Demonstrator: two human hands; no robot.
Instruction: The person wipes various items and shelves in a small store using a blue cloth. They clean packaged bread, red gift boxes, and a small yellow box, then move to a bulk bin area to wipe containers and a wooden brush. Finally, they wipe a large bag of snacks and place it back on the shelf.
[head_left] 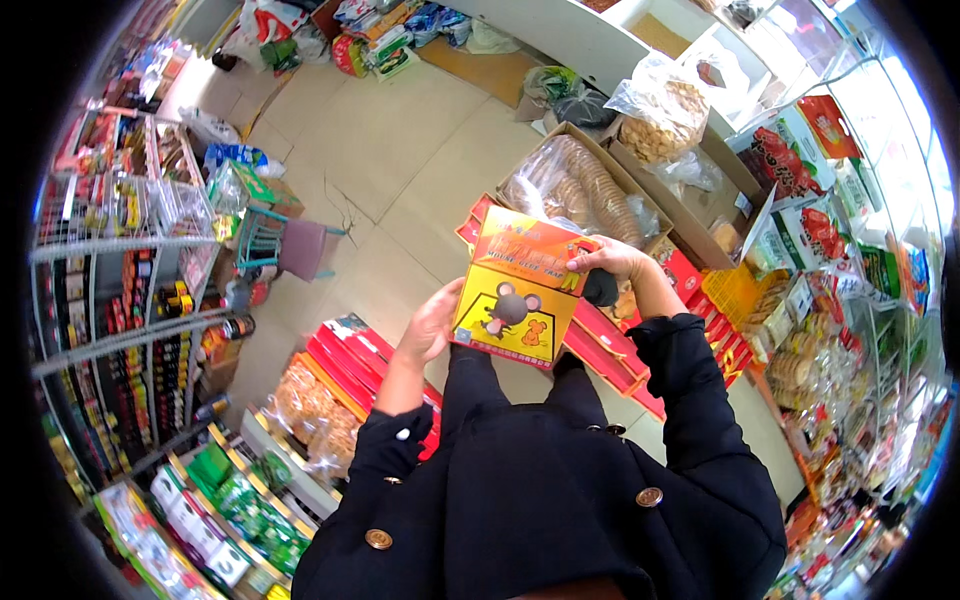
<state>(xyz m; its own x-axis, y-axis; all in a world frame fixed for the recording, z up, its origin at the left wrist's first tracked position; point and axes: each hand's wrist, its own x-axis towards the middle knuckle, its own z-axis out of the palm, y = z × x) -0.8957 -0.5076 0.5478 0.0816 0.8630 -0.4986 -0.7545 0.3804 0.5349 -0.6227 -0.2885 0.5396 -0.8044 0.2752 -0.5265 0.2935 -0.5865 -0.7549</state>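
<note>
Fingers of my right hand [618, 260] pinch the cartoon-mouse box [512, 300], its long axis pointing away, leaning right; my left hand [432, 322] meets its left edge, grip hidden.

Around your feet, the beige tiled floor [425, 185] carries a small chair [303, 250] with a mauve seat to your left, and farther ahead a flat brown sheet [482, 72] and colourful packets [385, 55].
</note>
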